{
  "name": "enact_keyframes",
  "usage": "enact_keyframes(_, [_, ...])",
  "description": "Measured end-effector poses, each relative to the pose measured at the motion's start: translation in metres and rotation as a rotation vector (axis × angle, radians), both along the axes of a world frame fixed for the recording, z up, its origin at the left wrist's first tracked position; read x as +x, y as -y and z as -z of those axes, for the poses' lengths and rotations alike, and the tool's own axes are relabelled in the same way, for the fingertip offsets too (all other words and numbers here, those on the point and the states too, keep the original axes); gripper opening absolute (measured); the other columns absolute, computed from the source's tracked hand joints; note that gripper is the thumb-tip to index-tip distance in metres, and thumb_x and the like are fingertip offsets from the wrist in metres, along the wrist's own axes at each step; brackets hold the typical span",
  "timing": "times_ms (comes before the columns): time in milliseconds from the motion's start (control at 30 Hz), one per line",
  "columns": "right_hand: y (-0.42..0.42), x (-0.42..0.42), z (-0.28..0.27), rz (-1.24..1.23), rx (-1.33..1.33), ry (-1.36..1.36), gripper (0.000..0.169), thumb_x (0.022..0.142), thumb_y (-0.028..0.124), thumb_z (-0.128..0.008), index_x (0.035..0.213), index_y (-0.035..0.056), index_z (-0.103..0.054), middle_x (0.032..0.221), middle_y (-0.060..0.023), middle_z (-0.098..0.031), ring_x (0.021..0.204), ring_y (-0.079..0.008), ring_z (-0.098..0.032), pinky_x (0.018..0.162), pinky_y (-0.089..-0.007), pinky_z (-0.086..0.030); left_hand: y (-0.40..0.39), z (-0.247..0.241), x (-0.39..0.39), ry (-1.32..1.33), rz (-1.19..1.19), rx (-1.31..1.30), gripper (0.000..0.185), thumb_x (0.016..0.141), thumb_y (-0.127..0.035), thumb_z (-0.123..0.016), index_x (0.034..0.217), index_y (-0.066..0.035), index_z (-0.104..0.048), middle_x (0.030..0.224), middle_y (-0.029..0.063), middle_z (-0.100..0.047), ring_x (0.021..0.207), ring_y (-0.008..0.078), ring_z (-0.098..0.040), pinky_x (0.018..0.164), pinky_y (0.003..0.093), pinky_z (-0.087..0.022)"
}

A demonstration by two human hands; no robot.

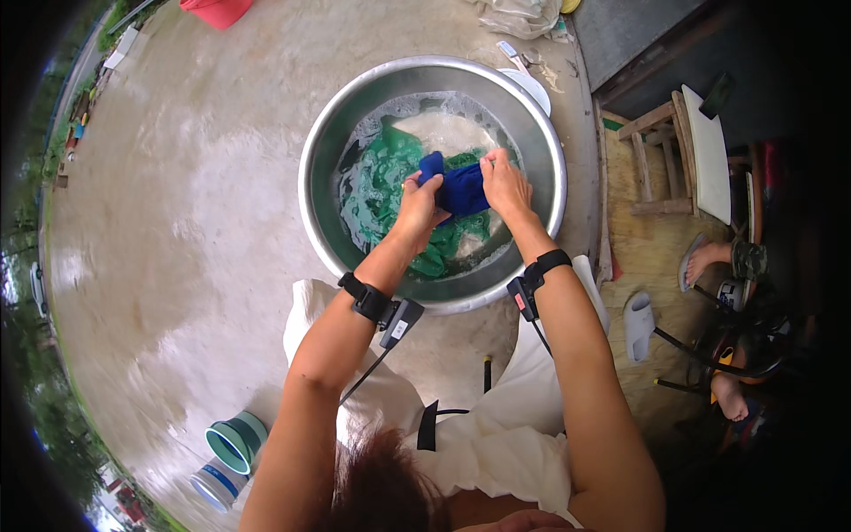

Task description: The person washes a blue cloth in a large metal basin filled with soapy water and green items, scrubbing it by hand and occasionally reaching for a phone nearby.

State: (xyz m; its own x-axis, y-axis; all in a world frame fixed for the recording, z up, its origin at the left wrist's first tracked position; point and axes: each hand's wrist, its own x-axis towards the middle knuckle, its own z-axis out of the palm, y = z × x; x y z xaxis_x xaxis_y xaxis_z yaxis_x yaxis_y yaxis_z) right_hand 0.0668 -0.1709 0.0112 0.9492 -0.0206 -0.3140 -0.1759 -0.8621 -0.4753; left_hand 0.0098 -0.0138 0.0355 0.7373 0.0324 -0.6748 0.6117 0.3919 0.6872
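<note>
A wide metal basin [312, 166] stands on the floor before me, holding sudsy water. Stretched above the water is a dark blue cloth [463, 189], gripped at its left end by my left hand [421, 203] and at its right end by my right hand [504, 181]. Green fabric [385, 173] floats beneath and to the left of it. Pale fabric [444, 130] lies in the water at the far side and partly under my right hand. Black straps with small devices are on both my forearms.
Behind the basin's right rim are a white lid or dish [535, 92] and a brush [512, 54]. Two small buckets [234, 444] stand at lower left, a red tub [216, 8] at upper left. At right are a wooden stool [685, 153], a grey slipper [639, 327] and another person's feet [706, 261].
</note>
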Motion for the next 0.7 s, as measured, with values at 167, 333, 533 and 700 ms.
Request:
enact_keyframes(167, [0.006,-0.019,0.024,-0.293,-0.145,-0.116,0.035,0.083,0.017,-0.061,0.115,0.0172,-0.047,0.117,-0.0159,-0.059,0.105,-0.0354,-0.059,0.087,-0.048,-0.047,-0.011,-0.003,0.001,-0.148,0.065,0.058,0.092,0.087,-0.039,-0.062,0.15,-0.015,0.0,0.15,0.0234,-0.013,0.128,0.0425,-0.039,0.101,0.0585,-0.034])
enact_keyframes(333, [0.011,-0.012,0.035,-0.188,-0.131,-0.275,0.03,0.078,0.014,-0.063,0.107,0.0209,-0.061,0.117,-0.0111,-0.059,0.111,-0.032,-0.058,0.091,-0.044,-0.047,-0.016,0.008,-0.005,-0.152,0.079,-0.046,0.087,0.086,-0.039,-0.064,0.148,-0.015,-0.009,0.151,0.0203,-0.016,0.128,0.0418,-0.037,0.098,0.0632,-0.035])
enact_keyframes(533, [-0.013,-0.021,0.003,-0.295,0.391,-0.208,0.016,0.075,0.01,-0.06,0.09,0.0086,-0.064,0.102,-0.0178,-0.063,0.103,-0.0332,-0.059,0.088,-0.0395,-0.046,-0.01,0.013,-0.004,-0.283,0.117,-0.089,0.079,0.091,-0.053,-0.05,0.149,-0.013,-0.013,0.153,0.0219,-0.013,0.135,0.0444,-0.026,0.101,0.0652,-0.03])
enact_keyframes(700, [-0.036,-0.054,-0.062,-0.47,0.469,0.095,0.014,0.079,0.007,-0.055,0.093,0.0075,-0.055,0.096,-0.0158,-0.054,0.093,-0.0391,-0.055,0.081,-0.0467,-0.045,-0.02,0.05,-0.004,-0.08,0.158,-0.427,0.055,0.095,-0.053,-0.038,0.123,-0.008,-0.052,0.13,0.0194,-0.05,0.122,0.0327,-0.048,0.097,0.0565,-0.04])
